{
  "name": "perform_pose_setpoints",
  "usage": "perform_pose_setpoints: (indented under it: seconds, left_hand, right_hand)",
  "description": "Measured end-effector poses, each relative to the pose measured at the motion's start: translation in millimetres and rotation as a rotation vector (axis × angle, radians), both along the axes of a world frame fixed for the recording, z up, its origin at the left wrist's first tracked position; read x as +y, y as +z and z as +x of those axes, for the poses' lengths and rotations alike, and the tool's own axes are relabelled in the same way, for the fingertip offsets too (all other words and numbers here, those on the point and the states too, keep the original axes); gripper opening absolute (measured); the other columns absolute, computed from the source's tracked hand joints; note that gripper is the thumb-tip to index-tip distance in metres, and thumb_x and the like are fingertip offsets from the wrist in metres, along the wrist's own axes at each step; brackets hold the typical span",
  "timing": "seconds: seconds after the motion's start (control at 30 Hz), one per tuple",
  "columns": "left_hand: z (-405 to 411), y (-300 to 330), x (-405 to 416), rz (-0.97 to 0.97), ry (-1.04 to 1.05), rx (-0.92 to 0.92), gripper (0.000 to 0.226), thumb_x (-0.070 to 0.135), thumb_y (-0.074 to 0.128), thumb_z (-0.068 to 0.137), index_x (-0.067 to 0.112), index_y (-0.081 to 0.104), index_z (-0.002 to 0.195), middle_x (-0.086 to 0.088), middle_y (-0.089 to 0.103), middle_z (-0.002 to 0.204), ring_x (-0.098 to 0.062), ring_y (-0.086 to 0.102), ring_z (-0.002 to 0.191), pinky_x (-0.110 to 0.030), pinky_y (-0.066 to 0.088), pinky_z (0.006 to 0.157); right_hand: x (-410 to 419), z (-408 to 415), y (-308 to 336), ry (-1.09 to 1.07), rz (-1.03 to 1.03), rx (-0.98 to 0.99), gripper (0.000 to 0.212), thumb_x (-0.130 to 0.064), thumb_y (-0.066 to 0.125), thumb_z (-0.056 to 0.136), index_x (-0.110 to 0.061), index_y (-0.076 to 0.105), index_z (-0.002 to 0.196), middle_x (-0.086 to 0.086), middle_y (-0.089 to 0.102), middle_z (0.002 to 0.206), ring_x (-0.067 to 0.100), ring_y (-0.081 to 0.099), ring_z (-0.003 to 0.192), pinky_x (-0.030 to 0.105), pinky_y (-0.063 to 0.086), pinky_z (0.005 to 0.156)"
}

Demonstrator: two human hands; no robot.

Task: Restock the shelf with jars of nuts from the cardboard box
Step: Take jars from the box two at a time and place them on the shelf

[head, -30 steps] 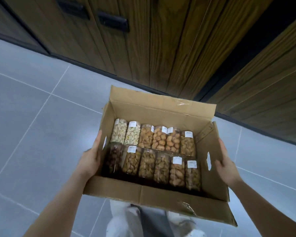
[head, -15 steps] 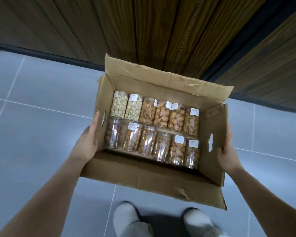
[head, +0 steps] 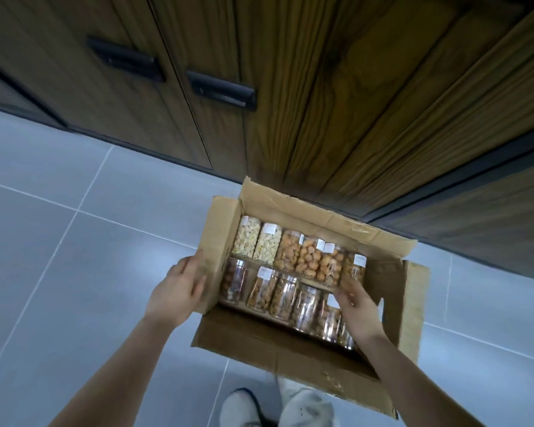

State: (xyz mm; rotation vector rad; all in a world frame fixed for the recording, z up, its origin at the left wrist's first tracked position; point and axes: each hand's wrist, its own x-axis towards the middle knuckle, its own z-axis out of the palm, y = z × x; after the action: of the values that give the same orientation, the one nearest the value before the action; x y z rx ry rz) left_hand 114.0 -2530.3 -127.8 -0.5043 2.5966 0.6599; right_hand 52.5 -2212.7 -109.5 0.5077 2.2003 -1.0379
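An open cardboard box sits low over the grey floor in front of my feet. Inside, clear jars of nuts lie on their sides in two rows, pale nuts in the far-left jar and brown nuts in the others. My left hand rests flat against the outside of the box's left flap, fingers apart. My right hand is inside the box over the right-hand jars, its fingertips touching the jar at the right end of the far row. It hides part of the near row. No shelf is in view.
Dark wooden cabinet doors with two black handles stand right behind the box. Grey floor tiles spread to the left and right. My shoes are just below the box's near flap.
The box has gone lower and farther from me. My right hand has left the box's right side and moved inside over the jars. My left hand has loosened on the left flap.
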Motion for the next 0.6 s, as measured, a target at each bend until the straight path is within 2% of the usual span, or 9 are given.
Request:
perform_pose_setpoints:
  seconds: [0.1, 0.17, 0.23, 0.3, 0.37, 0.4, 0.47, 0.5, 0.6]
  left_hand:
    - [-8.8, -5.2, -4.2, -0.040, -0.083, 0.092, 0.052, 0.023, 0.050, 0.093, 0.019, 0.036, 0.144, -0.008, 0.054, 0.128, -0.030, 0.057, 0.108, -0.039, 0.052, 0.073]
    - [-12.8, -13.2, -10.2, -0.060, -0.145, 0.170, 0.053, 0.031, 0.044, 0.089, 0.020, 0.038, 0.140, -0.010, 0.060, 0.121, -0.032, 0.061, 0.100, -0.038, 0.055, 0.069]
    - [-16.8, -22.5, -15.7, -0.075, -0.188, 0.179, 0.057, 0.039, 0.036, 0.085, 0.022, 0.034, 0.139, -0.008, 0.060, 0.122, -0.029, 0.057, 0.106, -0.040, 0.056, 0.073]
    - [-23.0, -34.0, -17.3, -0.108, -0.212, 0.192, 0.059, 0.043, 0.037, 0.086, 0.023, 0.031, 0.141, -0.006, 0.057, 0.128, -0.024, 0.047, 0.113, -0.039, 0.053, 0.078]
    - [-31.5, -53.7, -17.3, -0.122, -0.247, 0.204, 0.062, 0.045, 0.037, 0.087, 0.027, 0.026, 0.145, -0.003, 0.049, 0.139, -0.022, 0.039, 0.119, -0.039, 0.049, 0.084]
    - [-33.2, -65.3, -16.2, -0.121, -0.267, 0.200, 0.062, 0.046, 0.036, 0.088, 0.030, 0.024, 0.146, -0.002, 0.044, 0.144, -0.021, 0.036, 0.122, -0.039, 0.046, 0.087]
    - [-33.0, -90.3, -17.0, -0.092, -0.275, 0.206, 0.059, 0.044, 0.034, 0.091, 0.035, 0.021, 0.148, 0.000, 0.034, 0.151, -0.021, 0.033, 0.127, -0.039, 0.043, 0.093]
    - [-32.3, -101.6, -18.0, -0.066, -0.263, 0.218, 0.057, 0.043, 0.032, 0.092, 0.036, 0.020, 0.148, 0.000, 0.030, 0.153, -0.022, 0.033, 0.129, -0.039, 0.041, 0.095]
    - [-28.5, -125.1, -18.8, 0.016, -0.233, 0.282, 0.054, 0.041, 0.028, 0.094, 0.038, 0.019, 0.148, 0.000, 0.024, 0.156, -0.025, 0.032, 0.132, -0.038, 0.036, 0.100]
  right_hand:
    - [-40.9, -7.5, -9.3, -0.005, -0.092, -0.098, 0.041, -0.025, 0.047, 0.096, -0.024, 0.041, 0.137, 0.003, 0.051, 0.136, 0.030, 0.052, 0.120, 0.033, 0.044, 0.092]
    - [-62.5, -12.7, -21.6, 0.032, -0.116, -0.119, 0.043, -0.027, 0.047, 0.096, -0.026, 0.040, 0.138, 0.003, 0.050, 0.137, 0.031, 0.051, 0.122, 0.034, 0.043, 0.096]
    - [-79.9, -16.1, -32.1, 0.051, -0.131, -0.132, 0.046, -0.029, 0.048, 0.096, -0.027, 0.036, 0.140, 0.002, 0.052, 0.134, 0.027, 0.052, 0.120, 0.033, 0.044, 0.095]
    - [-94.8, -23.0, -45.4, 0.089, -0.139, -0.131, 0.049, -0.030, 0.047, 0.096, -0.029, 0.032, 0.142, -0.007, 0.055, 0.116, 0.031, 0.060, 0.107, 0.037, 0.051, 0.084]
    - [-107.9, -32.7, -73.0, 0.153, -0.117, -0.108, 0.054, -0.031, 0.047, 0.096, -0.027, 0.026, 0.145, -0.012, 0.049, 0.110, 0.015, 0.061, 0.084, 0.024, 0.051, 0.068]
    - [-113.9, -38.3, -89.4, 0.179, -0.105, -0.090, 0.058, -0.032, 0.048, 0.095, -0.028, 0.022, 0.146, -0.009, 0.047, 0.114, 0.006, 0.056, 0.082, 0.017, 0.047, 0.067]
    - [-127.2, -49.8, -124.0, 0.210, -0.105, -0.066, 0.067, -0.033, 0.052, 0.092, -0.030, 0.015, 0.148, -0.001, 0.040, 0.140, 0.013, 0.053, 0.110, 0.028, 0.046, 0.091]
    - [-134.5, -54.7, -139.8, 0.214, -0.107, -0.067, 0.071, -0.032, 0.053, 0.092, -0.033, 0.010, 0.149, 0.000, 0.029, 0.151, 0.019, 0.048, 0.121, 0.035, 0.041, 0.100]
    - [-153.7, -62.3, -176.8, 0.222, -0.030, -0.085, 0.077, -0.033, 0.053, 0.092, -0.039, 0.000, 0.148, 0.003, 0.009, 0.157, 0.026, 0.042, 0.125, 0.038, 0.038, 0.100]
